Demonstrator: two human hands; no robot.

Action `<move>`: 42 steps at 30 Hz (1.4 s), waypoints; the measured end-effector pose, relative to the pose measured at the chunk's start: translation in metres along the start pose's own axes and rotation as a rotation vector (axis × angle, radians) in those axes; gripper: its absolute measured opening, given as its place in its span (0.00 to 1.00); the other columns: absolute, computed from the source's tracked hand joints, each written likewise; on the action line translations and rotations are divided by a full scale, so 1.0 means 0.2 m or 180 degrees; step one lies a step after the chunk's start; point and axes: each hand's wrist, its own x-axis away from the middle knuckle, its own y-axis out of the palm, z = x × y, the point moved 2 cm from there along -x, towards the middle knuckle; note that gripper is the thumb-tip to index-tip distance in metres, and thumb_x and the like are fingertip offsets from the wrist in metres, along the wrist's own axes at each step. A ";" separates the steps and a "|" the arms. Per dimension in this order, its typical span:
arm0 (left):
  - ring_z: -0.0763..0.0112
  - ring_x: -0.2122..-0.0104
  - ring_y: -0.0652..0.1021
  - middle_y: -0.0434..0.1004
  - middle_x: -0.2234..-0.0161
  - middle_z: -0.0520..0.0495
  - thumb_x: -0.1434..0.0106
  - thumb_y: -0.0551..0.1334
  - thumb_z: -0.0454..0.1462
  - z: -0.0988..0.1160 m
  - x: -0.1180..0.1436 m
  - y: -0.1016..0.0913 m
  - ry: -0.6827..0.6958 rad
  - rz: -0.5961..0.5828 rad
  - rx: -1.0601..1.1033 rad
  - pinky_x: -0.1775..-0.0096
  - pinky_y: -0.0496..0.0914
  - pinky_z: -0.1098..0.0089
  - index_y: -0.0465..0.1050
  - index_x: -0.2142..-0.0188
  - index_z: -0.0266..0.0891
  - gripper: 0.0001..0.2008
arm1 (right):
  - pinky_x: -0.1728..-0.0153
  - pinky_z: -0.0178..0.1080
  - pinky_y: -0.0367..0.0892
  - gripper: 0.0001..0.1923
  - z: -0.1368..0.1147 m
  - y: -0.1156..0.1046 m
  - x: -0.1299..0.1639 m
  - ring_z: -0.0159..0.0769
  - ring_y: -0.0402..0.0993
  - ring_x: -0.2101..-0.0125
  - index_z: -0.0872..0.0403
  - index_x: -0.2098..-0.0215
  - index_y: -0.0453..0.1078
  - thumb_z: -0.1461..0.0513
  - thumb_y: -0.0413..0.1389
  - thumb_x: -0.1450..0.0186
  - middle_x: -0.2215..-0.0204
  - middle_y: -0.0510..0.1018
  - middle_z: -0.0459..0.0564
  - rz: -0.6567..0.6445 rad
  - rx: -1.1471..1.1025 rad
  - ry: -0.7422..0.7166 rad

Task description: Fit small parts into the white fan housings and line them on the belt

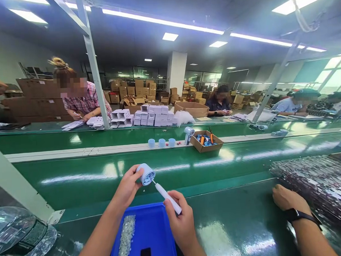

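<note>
- Green surface [77, 193]: stretches beyond both hands.
- Blue tray [155, 229]: below the hands; a dropped part could land among its clear bits [126, 236].
- Right hand [181, 214]: gripping the white handle [164, 194], aimed at the left hand.
- Left hand [130, 185]: pinching the round housing [146, 173], open face toward the right hand; a weak pinch could let it twist.
- Thin link [153, 181]: between handle and housing, shaft or wire unclear; a right-hand slip could scrape or strain it.
</note>
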 end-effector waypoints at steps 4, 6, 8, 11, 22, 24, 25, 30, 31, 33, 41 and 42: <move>0.72 0.69 0.71 0.71 0.68 0.49 0.52 0.70 0.45 -0.01 0.00 0.01 0.0025 0.0027 -0.0211 0.70 0.70 0.72 0.73 0.63 0.36 0.20 | 0.78 0.32 0.64 0.14 0.02 0.00 0.01 0.33 0.68 0.79 0.54 0.58 0.67 0.52 0.52 0.32 0.75 0.74 0.45 -0.0088 -0.0005 0.0087; 0.71 0.69 0.71 0.70 0.67 0.48 0.52 0.70 0.45 -0.02 0.00 0.00 0.0071 0.0093 -0.0326 0.70 0.70 0.72 0.72 0.63 0.36 0.20 | 0.79 0.32 0.63 0.14 0.02 0.00 0.01 0.33 0.68 0.79 0.55 0.58 0.67 0.52 0.52 0.32 0.75 0.74 0.46 -0.0114 0.0001 0.0131; 0.71 0.68 0.70 0.70 0.67 0.49 0.51 0.69 0.46 -0.02 0.00 0.00 0.0093 0.0062 -0.0388 0.69 0.70 0.72 0.72 0.63 0.36 0.20 | 0.79 0.32 0.63 0.15 0.02 0.00 0.01 0.33 0.68 0.79 0.55 0.58 0.67 0.52 0.52 0.32 0.75 0.74 0.47 -0.0119 -0.0018 0.0181; 0.73 0.69 0.70 0.70 0.69 0.51 0.48 0.67 0.46 -0.02 0.01 0.00 0.0067 -0.0089 -0.0436 0.68 0.70 0.72 0.70 0.65 0.37 0.17 | 0.80 0.32 0.62 0.14 0.03 0.00 0.00 0.33 0.67 0.80 0.55 0.58 0.68 0.52 0.52 0.32 0.75 0.74 0.46 -0.0103 -0.0043 0.0213; 0.74 0.71 0.69 0.69 0.71 0.53 0.53 0.69 0.44 0.01 -0.01 -0.05 0.0168 0.0195 -0.0303 0.72 0.70 0.74 0.70 0.68 0.37 0.17 | 0.74 0.31 0.66 0.07 0.04 -0.01 0.02 0.31 0.68 0.75 0.51 0.62 0.69 0.57 0.60 0.37 0.73 0.73 0.44 0.0057 -0.0536 0.0062; 0.74 0.71 0.69 0.69 0.71 0.52 0.54 0.69 0.44 0.03 -0.03 -0.09 0.0226 0.0317 -0.0269 0.72 0.70 0.73 0.70 0.69 0.37 0.17 | 0.71 0.32 0.66 0.07 0.05 0.01 0.04 0.33 0.69 0.71 0.51 0.63 0.70 0.57 0.60 0.37 0.70 0.72 0.45 -0.0228 -0.0619 0.0099; 0.74 0.71 0.69 0.69 0.71 0.52 0.54 0.69 0.44 0.05 -0.03 -0.11 0.0255 0.0364 -0.0252 0.72 0.70 0.73 0.70 0.69 0.37 0.17 | 0.70 0.33 0.67 0.07 0.05 0.03 0.05 0.33 0.69 0.70 0.51 0.63 0.70 0.56 0.59 0.36 0.68 0.71 0.46 -0.0453 -0.0643 0.0160; 0.72 0.72 0.70 0.70 0.72 0.51 0.54 0.68 0.41 0.12 -0.03 -0.17 0.0389 0.0528 -0.0166 0.73 0.71 0.71 0.69 0.71 0.36 0.14 | 0.72 0.34 0.68 0.11 0.07 0.12 0.12 0.32 0.70 0.74 0.52 0.62 0.66 0.54 0.48 0.29 0.67 0.72 0.47 -0.1390 -0.0746 0.0470; 0.72 0.72 0.70 0.70 0.72 0.51 0.53 0.68 0.40 0.14 -0.03 -0.18 0.0407 0.0557 -0.0151 0.73 0.71 0.71 0.70 0.71 0.36 0.13 | 0.72 0.34 0.67 0.11 0.07 0.12 0.12 0.32 0.70 0.74 0.52 0.63 0.66 0.55 0.48 0.28 0.69 0.72 0.46 -0.1472 -0.0645 0.0388; 0.72 0.72 0.69 0.69 0.72 0.50 0.52 0.67 0.39 0.16 -0.02 -0.19 0.0441 0.0589 -0.0121 0.75 0.71 0.71 0.69 0.72 0.36 0.10 | 0.73 0.34 0.65 0.10 0.06 0.12 0.13 0.32 0.69 0.75 0.52 0.66 0.66 0.57 0.49 0.29 0.73 0.71 0.44 -0.1534 -0.0393 0.0195; 0.73 0.74 0.69 0.68 0.74 0.50 0.47 0.63 0.35 0.22 0.04 -0.16 0.0608 0.0472 -0.0180 0.75 0.71 0.71 0.68 0.73 0.36 0.05 | 0.75 0.34 0.58 0.10 -0.02 0.02 0.13 0.31 0.62 0.77 0.52 0.74 0.62 0.62 0.52 0.34 0.78 0.67 0.42 -0.1424 0.0025 -0.0004; 0.73 0.73 0.70 0.68 0.73 0.50 0.47 0.63 0.35 0.23 0.05 -0.15 0.0614 0.0455 -0.0216 0.75 0.71 0.71 0.68 0.73 0.37 0.05 | 0.75 0.34 0.58 0.11 -0.03 0.00 0.14 0.31 0.62 0.77 0.52 0.74 0.61 0.62 0.52 0.34 0.77 0.67 0.42 -0.1409 0.0084 -0.0013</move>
